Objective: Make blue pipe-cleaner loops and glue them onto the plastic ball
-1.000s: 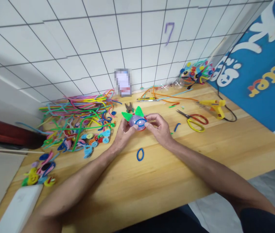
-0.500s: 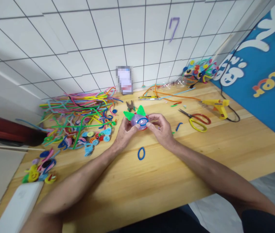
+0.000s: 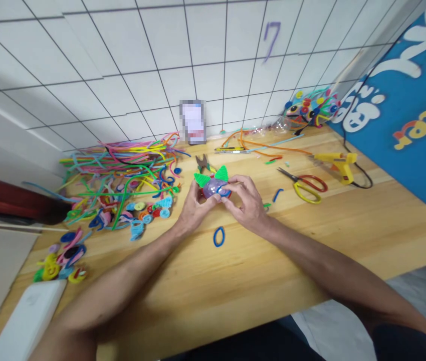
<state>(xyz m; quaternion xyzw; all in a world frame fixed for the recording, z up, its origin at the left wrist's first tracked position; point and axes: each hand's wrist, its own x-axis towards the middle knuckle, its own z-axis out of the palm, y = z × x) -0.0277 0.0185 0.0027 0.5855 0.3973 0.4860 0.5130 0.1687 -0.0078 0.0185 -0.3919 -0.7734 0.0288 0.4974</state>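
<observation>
A clear, purplish ball [image 3: 210, 188] with two green pipe-cleaner ears [image 3: 221, 174] and some red at its edge is between my hands. My left hand [image 3: 193, 206] grips its left side, the thumb along the lower front. A blue pipe-cleaner loop [image 3: 219, 189] lies against the front of the ball. The thumb and fingers of my right hand [image 3: 248, 204] close on that loop and hide part of it. On the table just below the hands rests a second blue loop [image 3: 219, 236], touched by neither hand.
Pliers [image 3: 202, 163] lie behind the ball. Scissors [image 3: 303, 186], a yellow glue gun [image 3: 339, 164] and a blue scrap [image 3: 277, 195] are to the right. Pipe cleaners [image 3: 123, 160] pile up at left, near a dark red cylinder [image 3: 17, 203]. A phone [image 3: 193, 122] leans on the wall.
My right fingers have moved from the ball's side onto its front, over the blue loop, covering part of it. My left hand keeps its hold. The view has shifted slightly.
</observation>
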